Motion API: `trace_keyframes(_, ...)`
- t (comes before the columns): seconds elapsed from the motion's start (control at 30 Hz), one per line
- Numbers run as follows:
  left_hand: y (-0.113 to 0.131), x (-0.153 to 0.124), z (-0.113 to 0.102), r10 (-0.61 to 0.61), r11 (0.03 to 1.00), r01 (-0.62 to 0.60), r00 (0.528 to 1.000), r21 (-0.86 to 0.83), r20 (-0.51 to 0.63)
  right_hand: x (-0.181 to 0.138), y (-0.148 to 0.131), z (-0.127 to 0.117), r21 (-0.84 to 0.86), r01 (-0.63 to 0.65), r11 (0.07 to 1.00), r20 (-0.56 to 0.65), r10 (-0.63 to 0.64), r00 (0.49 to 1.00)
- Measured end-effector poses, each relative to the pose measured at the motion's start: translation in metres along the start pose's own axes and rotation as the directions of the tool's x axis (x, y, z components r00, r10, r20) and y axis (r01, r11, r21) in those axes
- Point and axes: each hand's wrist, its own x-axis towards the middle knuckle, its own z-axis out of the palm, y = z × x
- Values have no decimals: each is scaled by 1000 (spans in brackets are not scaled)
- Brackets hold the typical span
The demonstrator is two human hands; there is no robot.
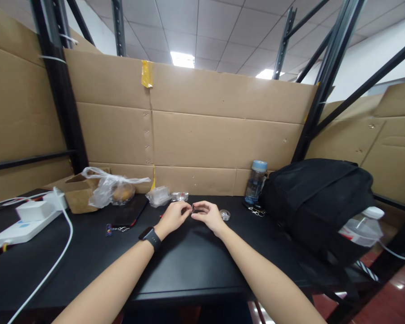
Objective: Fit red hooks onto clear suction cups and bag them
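Observation:
Over the middle of the black table, my left hand [173,218] and my right hand [208,217] meet fingertip to fingertip. Both are closed in a pinch around a small dark, thin piece [192,209], too small and covered to name. A black watch [150,236] is on my left wrist. Just right of my right hand lies a small clear round item [225,214], like a roll of tape. Behind my left hand are a crumpled clear plastic packet [159,196] and a small shiny packet [180,196]. Something red shows partly beside my left fingers.
To the left are a white power strip [22,230] with a cable, a cardboard box [79,195], a plastic bag [116,191] and a dark flat device [130,213] with a keychain. A water bottle [255,182], keys [256,210] and a black backpack [317,202] stand right. Cardboard walls surround the table.

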Motion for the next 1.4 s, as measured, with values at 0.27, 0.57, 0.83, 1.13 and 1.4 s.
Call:
trace_keyframes(0.27,-1,-1,3,6,1000,-6,1000,12,-3,-1,1,3,50,-3,999,12,3,1000)
trace_keyframes(0.57,2,1,4,-1,1000,-1,999,-29,-44,1,-4,-6,-20,-77,997,44,78,996)
trace_keyframes(0.83,6,0,-1,-12,993,8,999,-120,-34,4,1,-9,-210,53,976,57,-42,998)
trace_keyframes(1.13,7,-3,-5,12,999,-8,995,-41,99,5,-5,-13,-371,66,926,11,-67,998)
trace_keyframes(1.4,-5,-7,1,-42,989,21,988,144,148,9,3,-18,-660,168,732,4,-221,975)
